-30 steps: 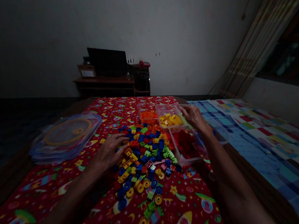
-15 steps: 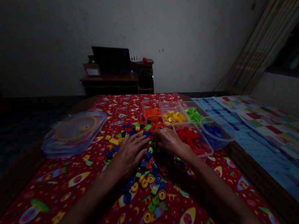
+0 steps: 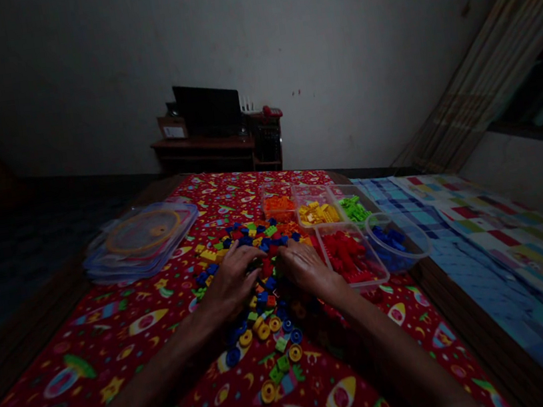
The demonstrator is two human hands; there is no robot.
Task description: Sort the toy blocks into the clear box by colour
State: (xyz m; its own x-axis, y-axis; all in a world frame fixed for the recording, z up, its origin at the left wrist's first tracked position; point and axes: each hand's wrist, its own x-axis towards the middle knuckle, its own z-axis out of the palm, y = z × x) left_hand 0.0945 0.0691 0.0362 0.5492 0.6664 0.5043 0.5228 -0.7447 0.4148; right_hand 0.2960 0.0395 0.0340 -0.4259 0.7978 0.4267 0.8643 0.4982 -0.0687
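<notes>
Sorting bricks by hand, seen from the head. A loose pile of toy bricks in mixed colours lies on a red printed cloth, with yellow wheels at its near edge. The left hand is at the left of the pile, half open, fingers bent, a gap showing between thumb and fingers; whether its fingertips touch a brick cannot be made out. The right hand is opposite, over the pile's right side, fingers curled downward; its fingertips are hidden, so its hold cannot be told. To the right, clear containers hold orange bricks, yellow bricks, green bricks, red bricks and blue bricks, the red ones nearest the right hand. At left lies a stack of lids; behind, a black monitor stands on a desk.
</notes>
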